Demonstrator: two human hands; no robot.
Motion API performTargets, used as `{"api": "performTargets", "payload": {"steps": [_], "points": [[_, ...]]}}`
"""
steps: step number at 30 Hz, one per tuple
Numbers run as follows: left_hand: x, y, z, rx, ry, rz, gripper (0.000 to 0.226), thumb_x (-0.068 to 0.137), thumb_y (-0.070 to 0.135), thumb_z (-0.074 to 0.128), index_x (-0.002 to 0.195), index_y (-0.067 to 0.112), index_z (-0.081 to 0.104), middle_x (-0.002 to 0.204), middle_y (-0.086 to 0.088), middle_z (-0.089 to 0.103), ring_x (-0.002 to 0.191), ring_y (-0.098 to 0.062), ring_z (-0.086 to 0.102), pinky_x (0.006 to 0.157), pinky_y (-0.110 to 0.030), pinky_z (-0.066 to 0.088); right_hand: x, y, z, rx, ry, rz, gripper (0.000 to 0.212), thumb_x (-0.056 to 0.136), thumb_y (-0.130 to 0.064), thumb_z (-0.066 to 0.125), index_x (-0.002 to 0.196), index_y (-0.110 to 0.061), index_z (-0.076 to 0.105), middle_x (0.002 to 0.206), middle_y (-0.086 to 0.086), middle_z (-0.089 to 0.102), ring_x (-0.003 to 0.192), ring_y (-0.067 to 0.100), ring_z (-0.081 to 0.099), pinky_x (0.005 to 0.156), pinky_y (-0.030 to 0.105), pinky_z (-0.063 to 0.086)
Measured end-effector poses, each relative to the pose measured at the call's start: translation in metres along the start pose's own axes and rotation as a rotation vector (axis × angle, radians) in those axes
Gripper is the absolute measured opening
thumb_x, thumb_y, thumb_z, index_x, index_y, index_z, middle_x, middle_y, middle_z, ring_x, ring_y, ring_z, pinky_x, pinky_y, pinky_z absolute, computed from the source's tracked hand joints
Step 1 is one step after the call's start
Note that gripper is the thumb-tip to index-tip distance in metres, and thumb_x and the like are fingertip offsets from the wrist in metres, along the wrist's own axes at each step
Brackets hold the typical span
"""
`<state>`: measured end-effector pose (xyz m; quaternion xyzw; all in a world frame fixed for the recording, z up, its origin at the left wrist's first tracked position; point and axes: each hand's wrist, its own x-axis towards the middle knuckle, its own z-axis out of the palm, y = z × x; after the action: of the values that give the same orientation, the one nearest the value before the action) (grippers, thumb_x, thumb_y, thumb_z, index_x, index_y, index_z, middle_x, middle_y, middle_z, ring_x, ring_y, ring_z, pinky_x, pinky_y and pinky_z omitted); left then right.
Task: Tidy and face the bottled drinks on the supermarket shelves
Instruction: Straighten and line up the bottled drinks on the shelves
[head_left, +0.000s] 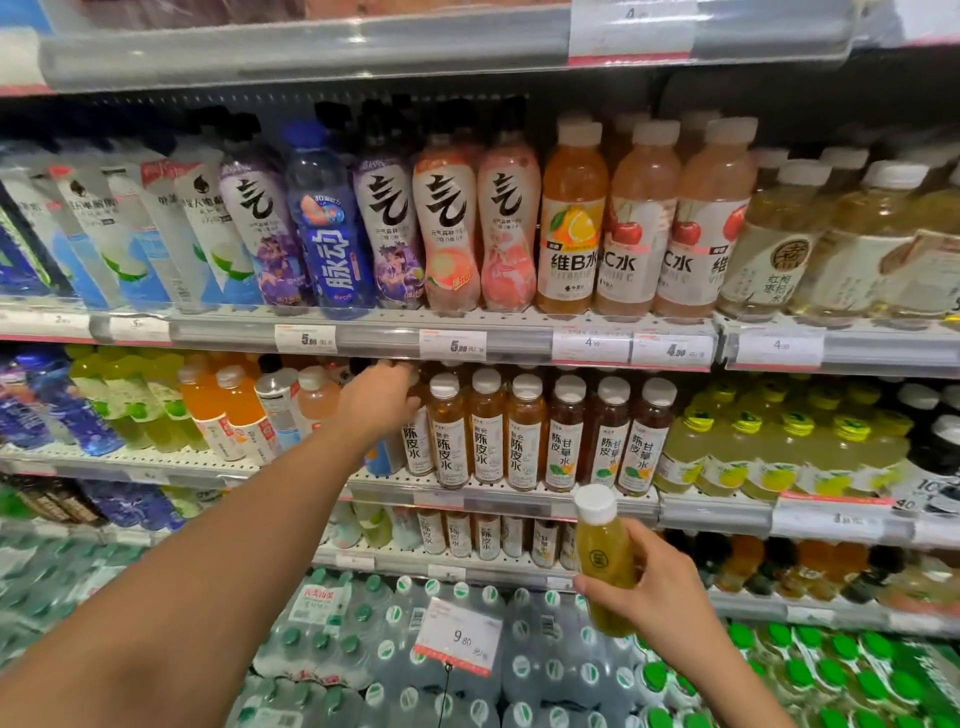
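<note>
Left arm stretched far out, left hand (382, 397) reaching in under the shelf edge (363, 343) at the left end of the amber tea bottles (488, 431). Its fingertips vanish among the bottle necks, so whether they grip anything, can't tell. Right hand (652, 577) nearer and lower, fingers and thumb wrapped around a yellow-green bottle (605, 561). That bottle stands nearly upright, white cap up, tipped slightly left, its lower part hidden by the hand, held in front of the lower shelves, clear of them.
</note>
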<state>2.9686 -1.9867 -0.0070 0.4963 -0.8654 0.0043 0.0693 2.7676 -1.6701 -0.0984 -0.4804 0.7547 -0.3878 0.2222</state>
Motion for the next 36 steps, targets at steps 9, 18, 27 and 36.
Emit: {"api": "performTargets", "payload": {"steps": [9,18,27,36], "points": [[0.008,-0.019,-0.001,-0.01,-0.007,0.049,0.015,0.097,0.019,0.06,0.11,0.011,0.062,0.107,-0.011,0.067,0.096,-0.029,0.064,0.077,-0.038,0.051,-0.002,-0.001,0.005,-0.038,-0.012,0.014,0.052,0.065,-0.05,0.092,0.104,-0.048,0.057,0.096,-0.024,0.069,0.09,-0.01,0.061,0.076,0.017,0.047],[0.005,-0.024,-0.001,-0.009,-0.006,0.096,0.026,0.098,0.017,0.058,0.124,0.012,0.058,0.112,-0.011,0.066,0.1,-0.028,0.062,0.081,-0.037,0.051,-0.005,0.004,0.005,-0.042,-0.007,0.044,0.055,0.063,-0.058,0.09,0.106,-0.046,0.058,0.097,-0.021,0.069,0.09,0.001,0.063,0.084,0.03,0.053],[0.007,-0.022,-0.003,-0.05,-0.029,0.188,0.042,0.097,0.012,0.061,0.138,0.019,0.056,0.11,-0.007,0.07,0.1,-0.025,0.063,0.078,-0.033,0.049,-0.012,0.007,-0.004,-0.062,-0.013,0.06,0.055,0.066,-0.056,0.089,0.11,-0.045,0.057,0.098,-0.023,0.068,0.09,-0.005,0.061,0.075,0.013,0.044],[0.008,-0.018,-0.012,-0.002,-0.073,0.109,0.048,0.088,0.041,0.071,0.131,0.024,0.058,0.12,-0.001,0.069,0.108,-0.024,0.064,0.088,-0.04,0.056,-0.018,0.005,0.0,-0.064,-0.037,0.067,0.056,0.066,-0.058,0.088,0.111,-0.045,0.057,0.099,-0.025,0.068,0.091,-0.006,0.061,0.074,0.01,0.042]]}}
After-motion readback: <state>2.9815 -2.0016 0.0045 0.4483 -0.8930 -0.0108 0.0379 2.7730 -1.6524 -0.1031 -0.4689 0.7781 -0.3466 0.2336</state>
